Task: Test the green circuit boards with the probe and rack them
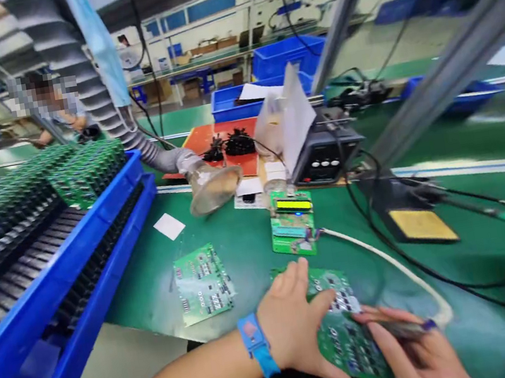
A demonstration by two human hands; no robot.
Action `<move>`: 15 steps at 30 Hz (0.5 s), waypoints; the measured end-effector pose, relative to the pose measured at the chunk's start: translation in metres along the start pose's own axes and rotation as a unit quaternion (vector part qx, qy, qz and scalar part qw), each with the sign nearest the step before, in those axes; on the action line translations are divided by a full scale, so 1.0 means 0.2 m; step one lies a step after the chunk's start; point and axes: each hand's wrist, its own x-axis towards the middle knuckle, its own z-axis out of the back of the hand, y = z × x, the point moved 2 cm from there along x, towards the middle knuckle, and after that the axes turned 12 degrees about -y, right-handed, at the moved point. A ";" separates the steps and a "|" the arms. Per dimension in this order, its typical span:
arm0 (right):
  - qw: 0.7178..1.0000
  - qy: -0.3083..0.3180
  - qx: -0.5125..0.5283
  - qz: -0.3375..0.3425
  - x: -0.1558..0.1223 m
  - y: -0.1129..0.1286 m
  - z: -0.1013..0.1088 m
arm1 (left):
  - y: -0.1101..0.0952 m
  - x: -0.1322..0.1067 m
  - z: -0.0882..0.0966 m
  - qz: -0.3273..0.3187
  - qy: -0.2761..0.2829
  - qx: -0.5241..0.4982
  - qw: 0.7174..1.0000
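Note:
My left hand (296, 316) lies with fingers spread on a green circuit board (343, 334) at the table's front edge. A blue wrist strap (257, 345) is round that wrist. My right hand (416, 348) is closed round a dark probe (402, 328) at the end of a white cable (387, 252). The probe's tip points at the right part of the board; fingers hide whether it touches. Behind the hands sits a small green tester board (292, 224) with a lit yellow display, to which the cable runs. A second circuit board (203, 283) lies flat to the left.
Blue trays (129, 199) with rows of upright circuit boards stand at the left. A fume duct nozzle (216, 188) hangs over the table. A black soldering station (330, 151) and an iron stand with yellow sponge (421, 225) are at the right. Black cables loop there. Another person sits far left.

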 end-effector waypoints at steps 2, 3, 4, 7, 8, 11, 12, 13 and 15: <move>1.000 -0.001 -0.014 0.019 0.00 0.01 0.00 | 0.00 0.00 -0.03 0.003 0.013 -0.006 1.000; 1.000 0.001 -0.016 0.026 0.00 0.02 -0.01 | 0.00 0.00 -0.04 0.006 0.021 -0.006 1.000; 1.000 0.002 -0.015 0.027 0.00 0.02 -0.02 | 0.00 0.00 -0.05 0.009 0.029 -0.006 1.000; 1.000 0.003 -0.011 0.015 -0.01 0.03 -0.02 | 0.01 0.01 -0.06 0.016 0.056 -0.006 0.998; 1.000 0.002 -0.007 0.010 -0.01 0.03 -0.02 | 0.01 0.01 -0.06 0.017 0.062 -0.006 0.998; 1.000 0.002 0.011 -0.003 -0.02 0.03 -0.01 | 0.01 0.03 -0.06 0.012 0.070 0.002 0.997; 1.000 0.005 0.017 -0.010 -0.02 0.03 -0.01 | 0.00 0.03 -0.06 0.009 0.071 0.006 0.997; 0.999 0.010 0.024 -0.019 -0.02 0.04 -0.01 | 0.00 0.04 -0.06 0.007 0.071 0.010 0.997; 0.998 0.014 0.044 -0.047 -0.01 0.06 -0.01 | -0.01 0.04 -0.03 0.001 0.064 0.019 0.998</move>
